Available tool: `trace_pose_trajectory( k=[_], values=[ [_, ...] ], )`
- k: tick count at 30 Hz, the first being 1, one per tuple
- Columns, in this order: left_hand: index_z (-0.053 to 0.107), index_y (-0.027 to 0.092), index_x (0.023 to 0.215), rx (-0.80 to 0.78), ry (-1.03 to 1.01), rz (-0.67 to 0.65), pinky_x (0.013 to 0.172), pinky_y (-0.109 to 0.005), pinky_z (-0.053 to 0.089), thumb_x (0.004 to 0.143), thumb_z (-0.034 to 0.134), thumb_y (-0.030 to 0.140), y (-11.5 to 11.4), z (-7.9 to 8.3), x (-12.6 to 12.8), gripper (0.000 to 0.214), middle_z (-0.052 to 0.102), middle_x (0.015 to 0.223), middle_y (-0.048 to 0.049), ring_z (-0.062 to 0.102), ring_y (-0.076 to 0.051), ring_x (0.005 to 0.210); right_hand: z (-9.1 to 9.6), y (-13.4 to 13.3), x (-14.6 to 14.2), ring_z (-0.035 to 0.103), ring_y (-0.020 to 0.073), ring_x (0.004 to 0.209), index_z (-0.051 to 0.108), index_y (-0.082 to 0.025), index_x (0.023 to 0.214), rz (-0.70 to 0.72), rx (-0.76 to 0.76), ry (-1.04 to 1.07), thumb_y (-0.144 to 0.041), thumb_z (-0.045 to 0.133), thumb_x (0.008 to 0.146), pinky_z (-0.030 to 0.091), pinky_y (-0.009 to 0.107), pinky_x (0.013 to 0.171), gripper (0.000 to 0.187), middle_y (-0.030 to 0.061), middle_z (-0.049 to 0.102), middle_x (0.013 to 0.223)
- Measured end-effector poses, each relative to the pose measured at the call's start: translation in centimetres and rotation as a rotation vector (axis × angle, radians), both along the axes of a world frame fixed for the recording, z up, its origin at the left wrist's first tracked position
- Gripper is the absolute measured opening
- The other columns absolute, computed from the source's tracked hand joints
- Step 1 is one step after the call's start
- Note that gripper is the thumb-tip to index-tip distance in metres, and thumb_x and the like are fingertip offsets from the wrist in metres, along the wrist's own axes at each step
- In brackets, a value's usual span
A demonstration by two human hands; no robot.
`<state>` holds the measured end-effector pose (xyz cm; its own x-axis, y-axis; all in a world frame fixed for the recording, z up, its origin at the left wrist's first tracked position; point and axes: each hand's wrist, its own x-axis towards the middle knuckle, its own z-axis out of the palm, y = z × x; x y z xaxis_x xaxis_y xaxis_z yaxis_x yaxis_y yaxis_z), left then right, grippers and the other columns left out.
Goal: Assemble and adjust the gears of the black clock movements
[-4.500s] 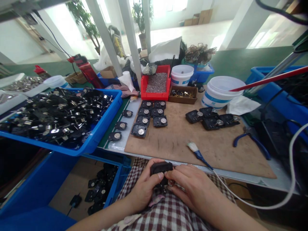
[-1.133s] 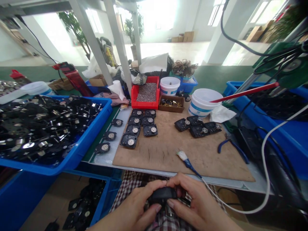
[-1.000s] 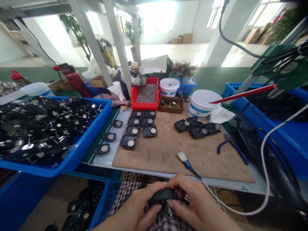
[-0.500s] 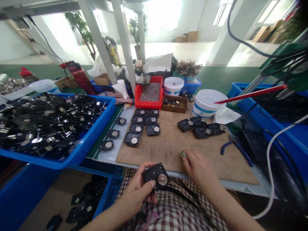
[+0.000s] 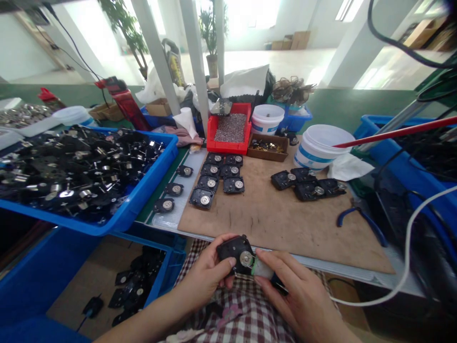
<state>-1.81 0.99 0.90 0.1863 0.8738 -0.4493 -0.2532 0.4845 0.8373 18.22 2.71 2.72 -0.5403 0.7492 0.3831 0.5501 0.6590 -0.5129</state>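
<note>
My left hand (image 5: 209, 269) grips a black plastic mechanism (image 5: 228, 251) with a round silver disc, held over the table's front edge. The thumb lies on its face near the disc. My right hand (image 5: 302, 286) is closed around a small whitish piece with a green rim (image 5: 262, 268); its exact kind is unclear. That rim meets the mechanism's right side beside the disc, and a dark part shows under the fingers. Similar black mechanisms (image 5: 210, 183) lie in two columns on the brown board (image 5: 264, 224), with another group (image 5: 307, 183) at the right.
A blue tray (image 5: 143, 190) heaped with black parts stands left, above a blue crate (image 5: 82, 257). Behind the board are a red bin (image 5: 214, 138) of small metal pieces, a cardboard box (image 5: 267, 151) and white buckets (image 5: 317, 147). Blue-handled pliers (image 5: 364, 221) and a white cable (image 5: 407, 238) lie right.
My right hand has moved left and toward me from the board, bringing the whitish-green piece to the mechanism. My left hand still holds the mechanism. The camera view has shifted slightly.
</note>
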Motion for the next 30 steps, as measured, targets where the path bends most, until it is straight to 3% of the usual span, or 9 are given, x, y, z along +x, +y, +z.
trace_pose_trajectory(
  k=[10, 18, 23, 27, 30],
  values=[
    [0.047, 0.024, 0.124, -0.013, 0.039, 0.008, 0.042, -0.014, 0.034, 0.081, 0.062, 0.027, 0.1, -0.2, 0.0, 0.046, 0.06, 0.094, -0.0003, 0.048, -0.002, 0.047, 0.1, -0.2, 0.1, 0.063, 0.019, 0.095, 0.05, -0.017, 0.123, 0.008, -0.047, -0.024, -0.031, 0.039, 0.1, 0.057, 0.031, 0.08, 0.028, 0.009, 0.064, 0.105],
    [0.048, 0.024, 0.122, 0.011, 0.029, 0.063, 0.045, -0.015, 0.04, 0.08, 0.064, 0.028, -0.1, -0.3, 0.3, 0.045, 0.059, 0.102, -0.002, 0.046, -0.004, 0.054, 0.0, -0.3, -0.2, 0.062, 0.0221, 0.094, 0.05, -0.016, 0.124, 0.012, -0.123, -0.013, -0.024, 0.043, 0.098, 0.057, 0.036, 0.079, 0.028, 0.0104, 0.062, 0.106],
    [0.046, 0.024, 0.123, 0.01, 0.059, 0.061, 0.045, -0.016, 0.038, 0.08, 0.064, 0.03, 0.1, -0.1, 0.2, 0.047, 0.059, 0.093, 0.0001, 0.044, -0.004, 0.051, 0.0, -0.4, 0.1, 0.059, 0.0215, 0.098, 0.05, -0.017, 0.125, 0.024, -0.195, 0.053, -0.016, 0.048, 0.094, 0.052, 0.035, 0.084, 0.031, 0.0097, 0.061, 0.109],
    [0.044, 0.024, 0.126, 0.056, 0.122, -0.019, 0.05, -0.018, 0.042, 0.083, 0.061, 0.035, 0.1, 0.9, -0.1, 0.047, 0.061, 0.098, -0.0024, 0.05, -0.008, 0.058, 0.4, 0.7, 0.2, 0.058, 0.0212, 0.096, 0.051, -0.021, 0.121, -0.021, -0.457, 0.244, -0.026, 0.066, 0.083, 0.048, 0.032, 0.082, 0.042, 0.0056, 0.061, 0.108],
    [0.045, 0.026, 0.126, 0.12, 0.161, -0.059, 0.057, -0.021, 0.048, 0.084, 0.059, 0.039, -0.3, 1.9, 0.1, 0.046, 0.059, 0.112, -0.0051, 0.056, -0.013, 0.074, 0.5, 1.8, -0.3, 0.055, 0.0193, 0.077, 0.059, -0.018, 0.099, -0.045, -0.768, 0.394, -0.044, 0.072, 0.074, 0.045, 0.029, 0.067, 0.039, 0.0014, 0.06, 0.085]
  ],
)
